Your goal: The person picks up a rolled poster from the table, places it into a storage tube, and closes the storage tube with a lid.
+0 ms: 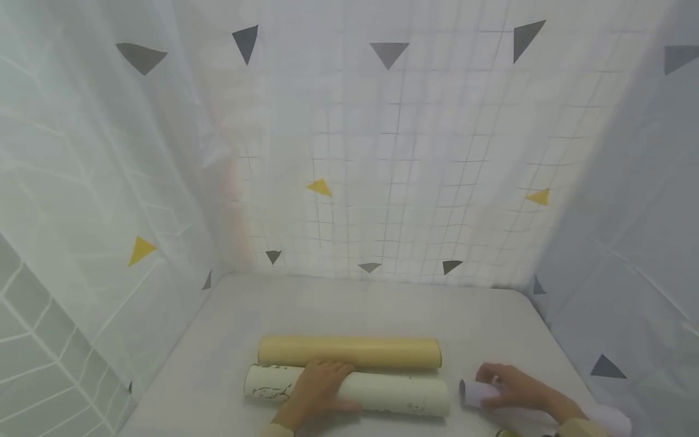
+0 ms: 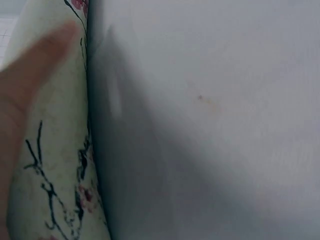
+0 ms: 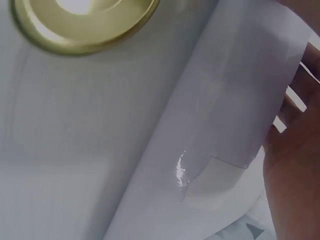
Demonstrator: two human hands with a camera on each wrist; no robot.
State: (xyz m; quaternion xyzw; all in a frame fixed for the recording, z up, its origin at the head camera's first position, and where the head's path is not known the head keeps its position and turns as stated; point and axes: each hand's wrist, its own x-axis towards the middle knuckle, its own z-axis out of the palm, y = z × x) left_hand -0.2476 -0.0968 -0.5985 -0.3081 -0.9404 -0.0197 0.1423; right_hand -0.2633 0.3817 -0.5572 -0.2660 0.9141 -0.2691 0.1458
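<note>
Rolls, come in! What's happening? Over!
Left hand rests on white roll. Right hand round lilac roll. Yellow roll behind white. Possibly in the way: round gold thing beside lilac roll.

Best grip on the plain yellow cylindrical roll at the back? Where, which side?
Probably mid-length on the plain yellow cylindrical roll, from above, reaching over its far side. It's long, round and lying left to right, so a central hold should balance. The off-white, dark-patterned cylindrical roll lies close along its near side, leaving little room there.
</note>
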